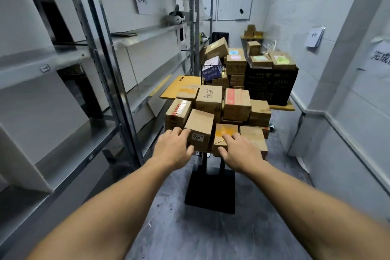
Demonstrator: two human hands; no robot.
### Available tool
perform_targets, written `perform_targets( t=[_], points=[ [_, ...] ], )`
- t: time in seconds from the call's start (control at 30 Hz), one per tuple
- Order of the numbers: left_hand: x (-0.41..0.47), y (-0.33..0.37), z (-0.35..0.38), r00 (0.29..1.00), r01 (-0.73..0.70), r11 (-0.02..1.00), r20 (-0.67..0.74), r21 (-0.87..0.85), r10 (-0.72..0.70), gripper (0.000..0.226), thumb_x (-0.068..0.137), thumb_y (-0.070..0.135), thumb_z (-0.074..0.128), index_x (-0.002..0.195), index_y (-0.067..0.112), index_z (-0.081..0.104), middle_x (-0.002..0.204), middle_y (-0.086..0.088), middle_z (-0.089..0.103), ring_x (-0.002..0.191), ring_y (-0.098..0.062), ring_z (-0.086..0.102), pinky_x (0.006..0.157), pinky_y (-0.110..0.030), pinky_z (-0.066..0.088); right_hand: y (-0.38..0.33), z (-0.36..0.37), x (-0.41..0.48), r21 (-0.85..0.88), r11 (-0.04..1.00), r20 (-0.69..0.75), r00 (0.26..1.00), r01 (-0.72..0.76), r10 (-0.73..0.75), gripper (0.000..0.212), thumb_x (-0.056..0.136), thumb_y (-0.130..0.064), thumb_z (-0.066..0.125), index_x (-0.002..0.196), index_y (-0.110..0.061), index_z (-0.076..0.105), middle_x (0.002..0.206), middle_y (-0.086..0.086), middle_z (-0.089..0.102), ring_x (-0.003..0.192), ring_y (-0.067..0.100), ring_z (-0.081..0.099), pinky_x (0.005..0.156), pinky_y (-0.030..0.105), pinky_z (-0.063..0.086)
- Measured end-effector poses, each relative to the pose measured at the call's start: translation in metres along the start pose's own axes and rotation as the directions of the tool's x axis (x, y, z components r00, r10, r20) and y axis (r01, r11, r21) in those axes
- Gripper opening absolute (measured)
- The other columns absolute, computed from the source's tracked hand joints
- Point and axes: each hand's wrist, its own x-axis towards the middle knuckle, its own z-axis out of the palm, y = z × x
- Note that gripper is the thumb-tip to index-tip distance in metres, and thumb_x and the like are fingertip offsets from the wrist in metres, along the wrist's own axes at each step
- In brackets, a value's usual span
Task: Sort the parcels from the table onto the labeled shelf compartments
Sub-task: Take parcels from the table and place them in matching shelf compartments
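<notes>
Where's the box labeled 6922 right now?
The 6922 box sits at the table's near edge, under the left hand, beside the yellow-taped box.

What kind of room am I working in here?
Most likely a small parcel sorting or storage room. Metal shelving with paper labels lines the left wall, a small table is stacked with cardboard parcels, and a black crate behind holds more boxes.

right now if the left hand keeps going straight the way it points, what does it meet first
The left hand would meet the box with the 6922 label first; its fingertips look already at that box's near left edge, though depth is hard to judge.
</notes>
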Motion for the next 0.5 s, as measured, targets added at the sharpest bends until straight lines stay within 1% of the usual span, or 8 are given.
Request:
perform_targets(
  t=[0.13,0.2,0.33,0.5],
  points=[
    [0.038,-0.015,0.035,0.999,0.043,0.999,0.031,0.003,-0.043,0.053,0.087,0.053,0.042,0.135,0.031,0.039,0.129,0.0,0.052,0.112,-0.023,0.049,0.096,-0.041,0.041,0.011,0.031,0.056,0.037,0.999,0.046,0.999,-0.002,0.001,0.046,0.1,-0.052,0.041,0.138,-0.027,0.042,0.134,0.008,0.051,0.12,0.031,0.053,0.094,0.046,0.05],
    [0.065,-0.021,0.051,0.996,0.075,0.997,0.041,0.005,-0.075,0.053,0.089,0.051,0.042,0.137,0.03,0.038,0.132,-0.001,0.051,0.114,-0.024,0.049,0.097,-0.042,0.04,0.019,0.045,0.09,0.092,0.996,0.074,0.997,-0.007,0.0,0.045,0.099,-0.052,0.042,0.136,-0.027,0.043,0.134,0.008,0.052,0.121,0.031,0.052,0.094,0.046,0.049],
    [0.116,-0.026,0.082,0.986,0.142,0.99,0.084,-0.004,-0.141,0.057,0.093,0.049,0.042,0.145,0.028,0.032,0.138,-0.001,0.047,0.12,-0.025,0.046,0.103,-0.043,0.036,0.041,0.075,0.156,0.186,0.982,0.095,0.995,-0.028,0.01,0.053,0.099,-0.054,0.041,0.145,-0.03,0.037,0.138,0.008,0.05,0.126,0.032,0.049,0.098,0.048,0.048],
    [0.155,-0.033,0.127,0.957,0.248,0.969,0.156,0.004,-0.245,0.058,0.094,0.049,0.041,0.147,0.03,0.03,0.139,0.0,0.046,0.122,-0.023,0.045,0.105,-0.042,0.036,0.054,0.118,0.217,0.3,0.953,0.201,0.979,-0.048,-0.014,0.053,0.1,-0.053,0.039,0.148,-0.031,0.034,0.137,0.01,0.051,0.126,0.033,0.049,0.1,0.046,0.047]
  ],
)
